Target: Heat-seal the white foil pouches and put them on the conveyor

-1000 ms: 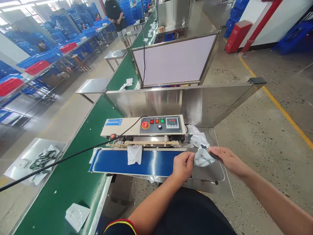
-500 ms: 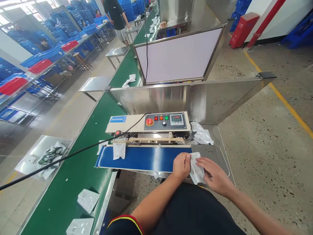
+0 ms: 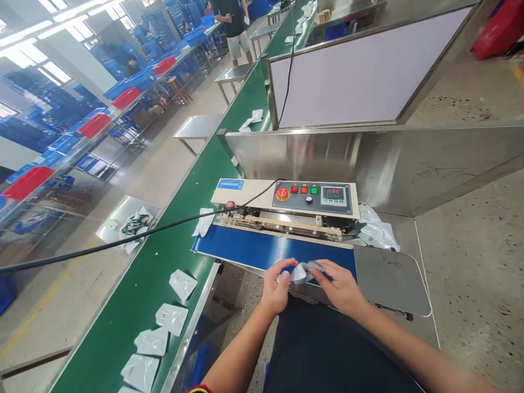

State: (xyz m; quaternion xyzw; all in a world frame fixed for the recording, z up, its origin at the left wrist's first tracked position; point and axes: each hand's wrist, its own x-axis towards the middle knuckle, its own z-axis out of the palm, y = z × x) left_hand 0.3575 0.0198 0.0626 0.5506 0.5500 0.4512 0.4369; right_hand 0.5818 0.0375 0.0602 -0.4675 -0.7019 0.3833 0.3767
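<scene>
A small silvery-white pouch (image 3: 301,273) is held between both hands, in front of the near edge of the blue belt (image 3: 245,248). My left hand (image 3: 276,286) pinches its left side with thumb and fingers. On the other side, the fingers of my right hand (image 3: 338,285) are closed on the pouch, which looks bent or crumpled. Just beyond the belt stands a cream band sealer (image 3: 254,191) with a lit display, buttons and a red knob. Another white pouch (image 3: 203,222) lies at the belt's far left end, beside the sealer.
Several pouches (image 3: 172,317) lie on the green conveyor (image 3: 110,333) at left. More pouches (image 3: 379,232) are heaped right of the sealer, near a grey metal plate (image 3: 391,275). A black cable (image 3: 176,224) crosses the view. A steel partition (image 3: 319,158) rises behind; a person (image 3: 231,24) stands farther off.
Both hands have moved left from the belt's right end, and the pouch is now bent between them. The pouch at the sealer has travelled left off the blue belt. The camera view has shifted.
</scene>
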